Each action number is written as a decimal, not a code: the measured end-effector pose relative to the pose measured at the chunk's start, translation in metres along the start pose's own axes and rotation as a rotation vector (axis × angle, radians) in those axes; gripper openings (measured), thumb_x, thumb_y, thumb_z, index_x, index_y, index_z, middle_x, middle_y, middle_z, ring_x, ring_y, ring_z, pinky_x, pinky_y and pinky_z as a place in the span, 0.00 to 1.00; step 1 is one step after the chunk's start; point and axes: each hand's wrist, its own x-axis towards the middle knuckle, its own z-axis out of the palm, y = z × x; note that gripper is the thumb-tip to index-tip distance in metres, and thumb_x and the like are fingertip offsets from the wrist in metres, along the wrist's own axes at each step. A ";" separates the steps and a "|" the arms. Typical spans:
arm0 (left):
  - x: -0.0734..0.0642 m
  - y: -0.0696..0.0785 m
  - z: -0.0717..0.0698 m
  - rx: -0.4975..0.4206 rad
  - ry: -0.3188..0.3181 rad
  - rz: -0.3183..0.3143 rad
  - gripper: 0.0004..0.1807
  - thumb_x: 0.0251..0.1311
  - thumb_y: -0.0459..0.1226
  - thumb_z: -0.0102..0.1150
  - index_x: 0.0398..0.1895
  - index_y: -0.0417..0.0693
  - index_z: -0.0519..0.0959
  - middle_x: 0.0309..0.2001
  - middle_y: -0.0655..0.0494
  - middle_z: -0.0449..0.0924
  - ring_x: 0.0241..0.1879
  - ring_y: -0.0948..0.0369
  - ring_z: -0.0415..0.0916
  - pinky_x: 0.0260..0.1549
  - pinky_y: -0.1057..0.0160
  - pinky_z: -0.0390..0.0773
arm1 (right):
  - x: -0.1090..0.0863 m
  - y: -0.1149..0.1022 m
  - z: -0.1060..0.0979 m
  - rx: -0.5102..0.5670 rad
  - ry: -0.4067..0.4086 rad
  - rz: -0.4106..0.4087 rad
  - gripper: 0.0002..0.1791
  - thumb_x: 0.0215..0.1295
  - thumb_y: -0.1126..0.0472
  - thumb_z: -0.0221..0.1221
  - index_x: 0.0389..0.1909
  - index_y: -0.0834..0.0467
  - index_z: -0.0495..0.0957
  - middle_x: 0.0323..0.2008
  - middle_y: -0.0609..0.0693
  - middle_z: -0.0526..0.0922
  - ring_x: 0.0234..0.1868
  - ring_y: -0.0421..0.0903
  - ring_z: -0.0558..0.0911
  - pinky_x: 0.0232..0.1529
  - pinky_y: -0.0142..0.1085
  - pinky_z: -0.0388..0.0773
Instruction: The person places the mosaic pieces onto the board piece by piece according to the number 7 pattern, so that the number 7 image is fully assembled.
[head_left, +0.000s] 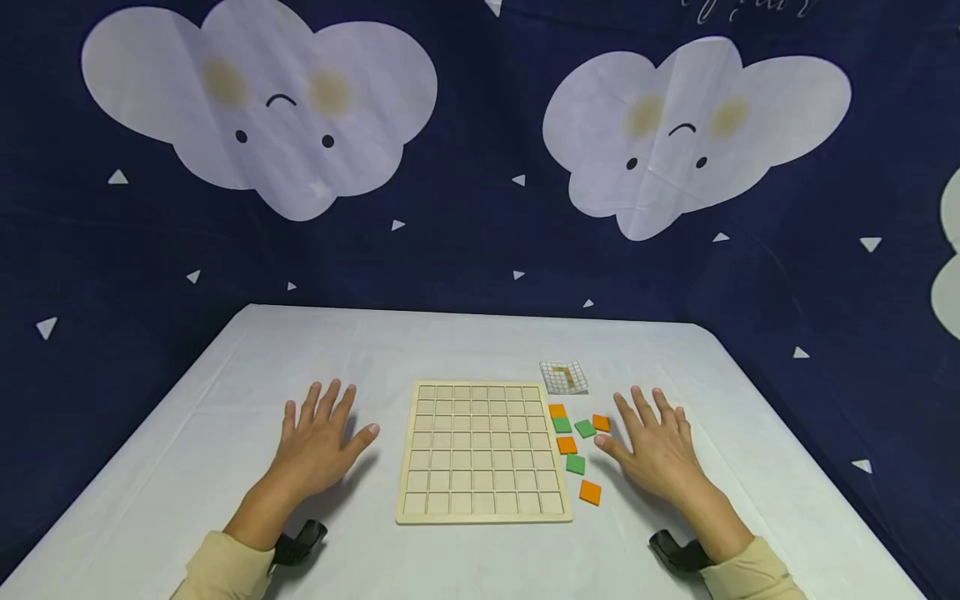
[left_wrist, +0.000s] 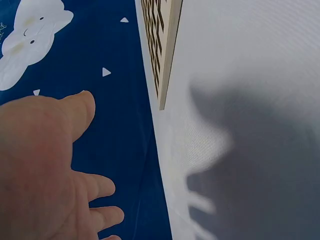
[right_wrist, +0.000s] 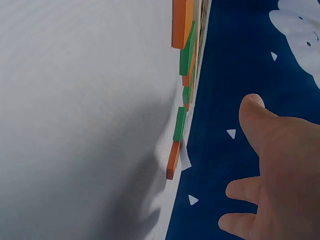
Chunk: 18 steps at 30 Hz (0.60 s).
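My left hand (head_left: 315,446) hovers palm down over the white table, fingers spread and holding nothing. It is left of a wooden grid board (head_left: 483,518) with rows of square recesses. On the other side, my right hand (head_left: 656,450) is also spread and holds nothing, its thumb close to an orange tile (head_left: 601,423). Several orange and green square tiles lie between it and the board, among them a green tile (head_left: 575,464) and a nearer orange tile (head_left: 590,492). In the right wrist view, the green tile (right_wrist: 179,124) appears edge-on beyond the thumb.
A small printed card (head_left: 564,377) with a coloured grid pattern lies behind the tiles, past the board's far right corner. The white-covered table (head_left: 337,342) ends at a dark blue cloth (head_left: 480,275) printed with clouds and triangles.
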 end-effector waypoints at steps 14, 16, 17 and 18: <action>-0.001 0.005 0.001 0.001 0.002 0.043 0.43 0.62 0.59 0.47 0.71 0.39 0.56 0.73 0.36 0.48 0.73 0.37 0.37 0.67 0.33 0.34 | 0.000 -0.003 0.000 -0.004 0.021 -0.027 0.43 0.59 0.37 0.56 0.69 0.60 0.60 0.70 0.68 0.56 0.71 0.69 0.49 0.66 0.67 0.41; -0.001 0.006 0.002 0.002 0.012 0.052 0.43 0.62 0.59 0.48 0.70 0.39 0.56 0.72 0.36 0.49 0.73 0.37 0.38 0.66 0.33 0.35 | 0.000 -0.003 0.000 -0.002 0.020 -0.030 0.43 0.59 0.37 0.56 0.68 0.60 0.60 0.70 0.68 0.56 0.71 0.69 0.49 0.66 0.67 0.41; -0.001 0.006 0.003 0.000 0.012 0.056 0.43 0.62 0.59 0.48 0.71 0.39 0.56 0.73 0.36 0.49 0.73 0.37 0.38 0.66 0.33 0.35 | 0.001 -0.003 0.000 -0.002 0.021 -0.032 0.43 0.59 0.37 0.56 0.68 0.60 0.60 0.70 0.68 0.57 0.71 0.69 0.49 0.66 0.67 0.41; -0.001 0.007 0.003 -0.004 0.014 0.061 0.43 0.62 0.58 0.49 0.70 0.39 0.56 0.72 0.36 0.49 0.73 0.37 0.38 0.66 0.33 0.35 | 0.001 -0.003 0.001 -0.002 0.021 -0.033 0.43 0.59 0.37 0.56 0.68 0.60 0.60 0.70 0.68 0.57 0.71 0.69 0.49 0.66 0.67 0.41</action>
